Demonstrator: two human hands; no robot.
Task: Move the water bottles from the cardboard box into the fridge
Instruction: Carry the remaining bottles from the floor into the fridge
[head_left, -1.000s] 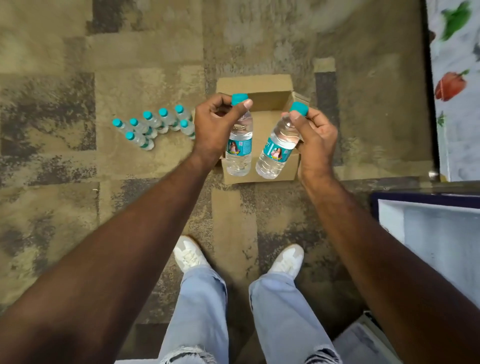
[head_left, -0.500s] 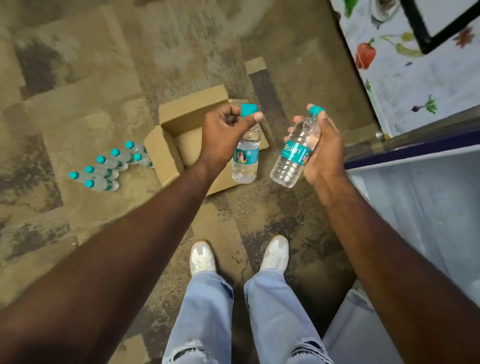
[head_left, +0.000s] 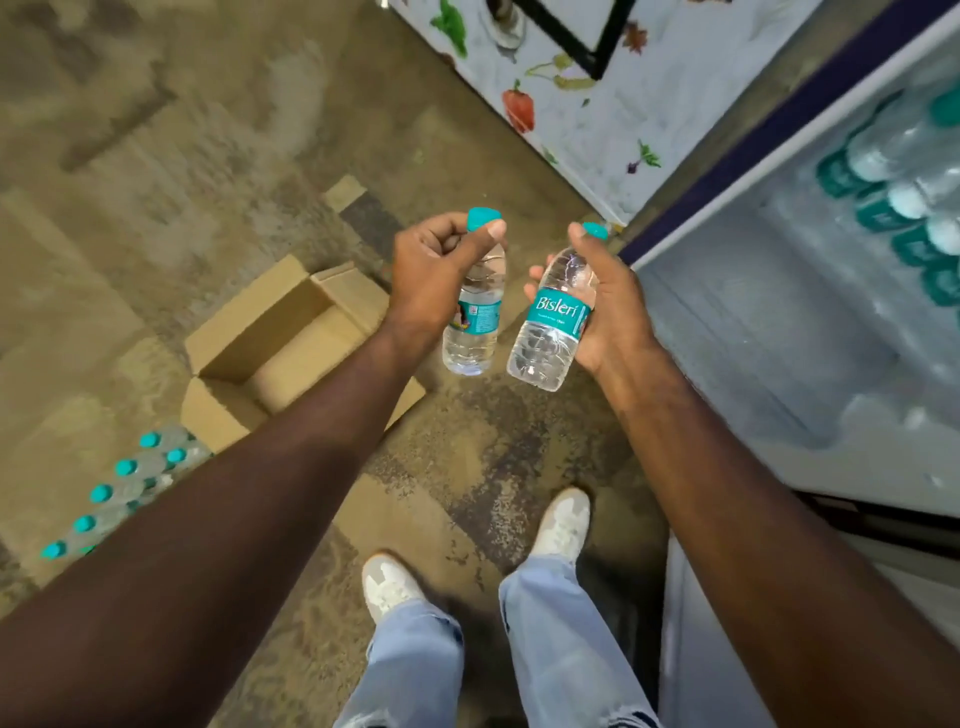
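My left hand grips a small clear water bottle by its neck, teal cap up. My right hand holds a second bottle with a teal Bisleri label, tilted. Both bottles hang above the floor, right of the open cardboard box, whose visible inside shows no bottles. The open fridge is at the right, with several teal-labelled bottles lying on a shelf inside.
A row of several teal-capped bottles lies on the patterned floor left of the box, partly hidden by my left forearm. A white door with vegetable prints stands behind the fridge. My two white shoes are below.
Both hands have carried their bottles from over the box toward the right. The view has swung right, so the fridge interior with its stored bottles now shows.
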